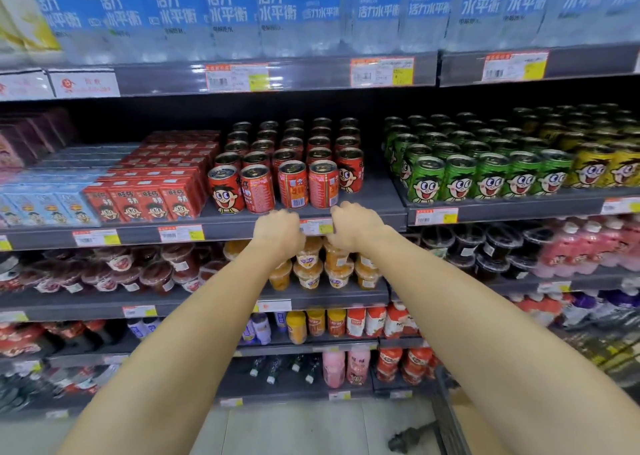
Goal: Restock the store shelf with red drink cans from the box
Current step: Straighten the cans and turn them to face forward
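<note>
Red drink cans [294, 163] with a cartoon face stand in several rows on the middle shelf [374, 198]. The front row holds several cans, and two of them, such as one can [323, 184], show their barcode side. The rightmost column ends one can further back [349, 170], leaving a bare spot in front of it. My left hand [277, 232] and my right hand [353, 226] are at the shelf's front edge just below the front cans, fingers curled, holding nothing. No box shows.
Red drink cartons [145, 201] sit left of the cans and green cans [460, 174] to the right. Blue-labelled water bottles [277, 14] fill the shelf above. Fruit cups [308, 267] are below my hands. A dark cart frame [446, 416] stands at the lower right.
</note>
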The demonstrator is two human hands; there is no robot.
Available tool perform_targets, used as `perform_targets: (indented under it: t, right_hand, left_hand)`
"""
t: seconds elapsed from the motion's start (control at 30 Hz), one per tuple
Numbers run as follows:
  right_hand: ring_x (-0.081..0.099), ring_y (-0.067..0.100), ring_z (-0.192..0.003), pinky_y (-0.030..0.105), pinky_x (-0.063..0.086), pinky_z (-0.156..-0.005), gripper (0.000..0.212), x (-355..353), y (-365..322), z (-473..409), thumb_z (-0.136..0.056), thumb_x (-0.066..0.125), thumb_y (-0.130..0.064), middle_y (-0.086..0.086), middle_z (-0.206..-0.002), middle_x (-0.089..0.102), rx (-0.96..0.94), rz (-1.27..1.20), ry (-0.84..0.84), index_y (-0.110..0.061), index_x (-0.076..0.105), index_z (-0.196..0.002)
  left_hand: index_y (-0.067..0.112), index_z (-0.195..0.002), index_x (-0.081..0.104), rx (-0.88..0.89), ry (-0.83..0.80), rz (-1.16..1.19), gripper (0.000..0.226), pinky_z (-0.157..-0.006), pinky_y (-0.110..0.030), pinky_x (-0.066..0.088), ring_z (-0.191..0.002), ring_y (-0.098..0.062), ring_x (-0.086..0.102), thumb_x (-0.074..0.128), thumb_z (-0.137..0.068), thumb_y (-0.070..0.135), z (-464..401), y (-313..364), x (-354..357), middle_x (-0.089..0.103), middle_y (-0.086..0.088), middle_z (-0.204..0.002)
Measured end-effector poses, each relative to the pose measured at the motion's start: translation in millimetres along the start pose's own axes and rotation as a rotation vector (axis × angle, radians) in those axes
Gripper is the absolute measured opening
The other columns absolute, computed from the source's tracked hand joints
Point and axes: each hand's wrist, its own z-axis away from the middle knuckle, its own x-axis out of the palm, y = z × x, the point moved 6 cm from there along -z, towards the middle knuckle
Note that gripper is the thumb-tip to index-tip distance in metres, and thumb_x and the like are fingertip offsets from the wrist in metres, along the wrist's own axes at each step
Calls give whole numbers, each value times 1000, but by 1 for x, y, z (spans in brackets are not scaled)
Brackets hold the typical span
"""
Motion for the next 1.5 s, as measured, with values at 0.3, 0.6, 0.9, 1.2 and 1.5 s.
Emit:
perform_targets:
  t: [0.3,0.6,0.9,1.2,1.5]
  right_hand:
    - [56,32,-115,40,46,-85,40,9,-15,28,-94,59,-33,12,-127,57,-76,-19,-21,-10,54,-125]
    - [58,32,-112,40,44,-81,37,-8,-54,29,-93,57,-34,11,-124,59,-175,-24,-3,-11,57,-122]
    - [60,34,-103,35,42,-71,24,-60,-83,-21,-93,56,-33,12,-111,63,-228,-12,98,-11,58,-102]
    - [62,34,-101,37,51,-78,38,-95,-73,-70,-91,60,-39,14,-113,65,-50,-16,134,-9,64,-113]
    - [57,33,-117,41,51,-90,64,-76,-59,-100,-85,69,-50,14,-129,60,-3,-35,96,-8,56,-132]
  left_hand:
    - [15,-113,61,-7,-48,-47,33,-87,-38,41,-106,-31,59,47,-92,36,44,3,8,65,-9,-116]
    - [11,-96,56,-11,49,-58,24,-71,-37,33,-99,-32,59,45,-95,33,64,-38,-19,65,-12,-106]
    - [11,-102,63,27,199,-52,29,-81,-38,43,-101,-33,60,49,-93,35,36,-88,-54,67,-11,-106]
    - [9,-100,65,172,297,42,33,-75,-40,46,-96,-36,61,50,-92,37,-32,-99,-86,67,-13,-101]
    - [12,-92,62,224,247,131,55,-74,-40,46,-93,-32,62,54,-85,65,-73,-117,-58,67,-11,-99]
